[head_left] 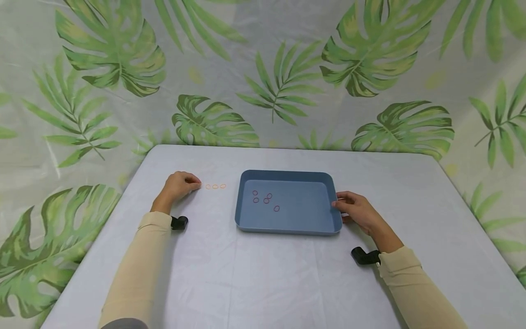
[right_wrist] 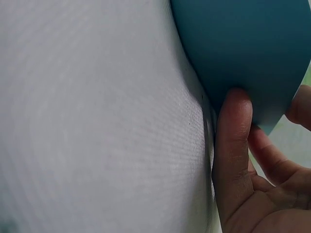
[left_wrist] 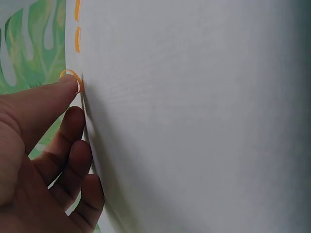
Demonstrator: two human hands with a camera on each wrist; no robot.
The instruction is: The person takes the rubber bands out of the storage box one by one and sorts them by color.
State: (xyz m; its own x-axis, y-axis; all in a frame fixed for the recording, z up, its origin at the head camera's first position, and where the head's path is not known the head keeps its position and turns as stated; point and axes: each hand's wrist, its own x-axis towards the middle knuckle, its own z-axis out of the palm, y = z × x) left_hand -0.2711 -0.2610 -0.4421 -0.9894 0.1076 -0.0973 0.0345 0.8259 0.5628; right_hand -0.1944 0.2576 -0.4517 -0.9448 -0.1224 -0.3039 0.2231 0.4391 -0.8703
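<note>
My left hand [head_left: 179, 185] is low over the left part of the table. Its thumb and a finger mostly hidden behind it pinch a small orange rubber band [left_wrist: 72, 73], which loops out past the thumb tip in the left wrist view. Just right of the fingertips, orange bands [head_left: 215, 186] lie in a short row. A shallow blue-grey tray [head_left: 304, 205] sits mid-table, with several dark red bands [head_left: 276, 209] scattered in its left half. At the tray's right end my right hand [head_left: 358, 211] grips the wall, its thumb [right_wrist: 235, 126] against the outside.
A white cloth covers the table [head_left: 263, 278]. Behind it hangs a leaf-patterned sheet [head_left: 279, 82]. Black wrist cameras [head_left: 179, 223] are strapped at both cuffs, near the tabletop.
</note>
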